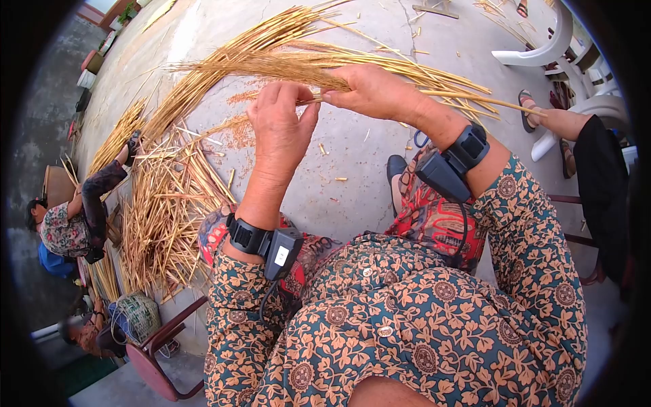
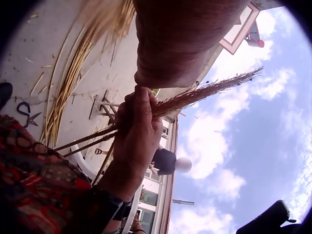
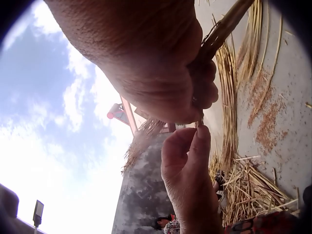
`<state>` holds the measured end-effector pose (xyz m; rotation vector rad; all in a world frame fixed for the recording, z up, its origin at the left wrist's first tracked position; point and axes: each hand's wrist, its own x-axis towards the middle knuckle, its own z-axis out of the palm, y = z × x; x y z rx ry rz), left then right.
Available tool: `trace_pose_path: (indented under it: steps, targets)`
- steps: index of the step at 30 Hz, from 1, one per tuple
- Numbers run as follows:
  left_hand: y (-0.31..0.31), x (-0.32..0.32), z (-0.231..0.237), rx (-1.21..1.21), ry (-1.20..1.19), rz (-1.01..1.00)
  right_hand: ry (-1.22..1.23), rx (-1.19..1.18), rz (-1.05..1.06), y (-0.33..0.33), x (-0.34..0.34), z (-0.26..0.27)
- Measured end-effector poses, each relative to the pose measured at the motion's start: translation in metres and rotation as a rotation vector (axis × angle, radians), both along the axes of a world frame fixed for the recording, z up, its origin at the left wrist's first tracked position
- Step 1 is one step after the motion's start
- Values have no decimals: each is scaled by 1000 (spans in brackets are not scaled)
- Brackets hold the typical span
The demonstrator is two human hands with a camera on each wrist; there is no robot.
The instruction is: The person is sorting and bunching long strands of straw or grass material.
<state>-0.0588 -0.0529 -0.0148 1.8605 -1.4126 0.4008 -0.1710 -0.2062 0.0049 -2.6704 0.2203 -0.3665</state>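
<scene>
**Broomcorn sheaf gripped in one hand, thin strand pinched in the other**

The broomcorn sheaf (image 1: 285,68) is gripped in the right hand (image 1: 369,91), with the fingers wrapped round its neck; its bristly heads are pointed toward nine o'clock and its bare stalks toward three. A thin strand (image 3: 201,118) just beside that grip is pinched by the left hand (image 1: 274,129), thumb and fingertip brought together. Reddish-brown chaff (image 1: 239,136) is scattered on the concrete at nine o'clock from the left hand. Long straw stalks (image 1: 271,32) are spread beyond the hands, from ten round to two o'clock. At eight o'clock a loose heap of cut stalks (image 1: 169,210) is seen, and past it a seated person in a floral top (image 1: 64,230). White plastic chairs (image 1: 542,51) are placed at two to three o'clock. In the left wrist view, scissors (image 2: 29,117) are seen at nine o'clock.
</scene>
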Motion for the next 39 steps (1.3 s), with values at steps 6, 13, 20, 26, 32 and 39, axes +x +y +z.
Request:
trace_pose_path:
  steps: [6,13,20,26,32,39]
  targets:
    - [-1,-4,2,-57,53,-27,70,521,-28,6,-3,13]
    - [0,-1,-1,-71,47,-79,146,596,-70,5,-4,19]
    - [-2,-3,-2,-133,-20,-72,120,481,-63,1,-1,10]
    - [-7,-5,-1,-155,-70,-52,55,229,-72,4,-1,15]
    - [-10,-5,-2,-155,46,2,-40,77,-92,8,1,10]
    - [-12,-7,1,-43,9,108,-58,63,-87,9,6,0]
